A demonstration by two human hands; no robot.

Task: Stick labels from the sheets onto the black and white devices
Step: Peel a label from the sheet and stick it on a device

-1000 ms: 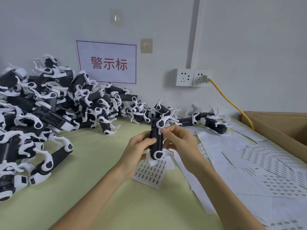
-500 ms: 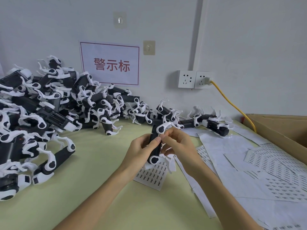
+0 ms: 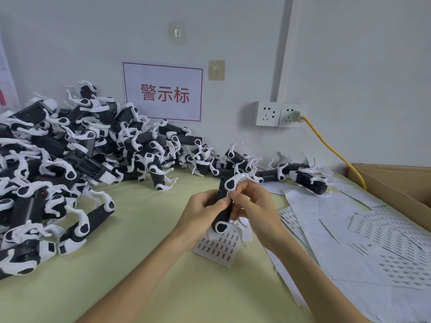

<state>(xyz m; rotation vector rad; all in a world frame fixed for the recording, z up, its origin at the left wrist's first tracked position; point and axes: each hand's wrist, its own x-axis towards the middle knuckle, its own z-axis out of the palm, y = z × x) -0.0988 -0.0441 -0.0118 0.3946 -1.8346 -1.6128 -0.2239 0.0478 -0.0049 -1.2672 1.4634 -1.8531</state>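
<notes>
Gripping device (image 3: pixel 221 226): left hand (image 3: pixel 200 210), right hand (image 3: pixel 254 206)

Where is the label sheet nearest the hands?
Head view, centre: the label sheet lies on the table, beneath the device held by the left hand and right hand.

a pile of devices (image 3: pixel 77 157) crowds the left and back of the table (image 3: pixel 144 264), loose sheets (image 3: pixel 338 220) and a cardboard box (image 3: pixel 401 183) line the right, leaving bare surface at the near front.
</notes>
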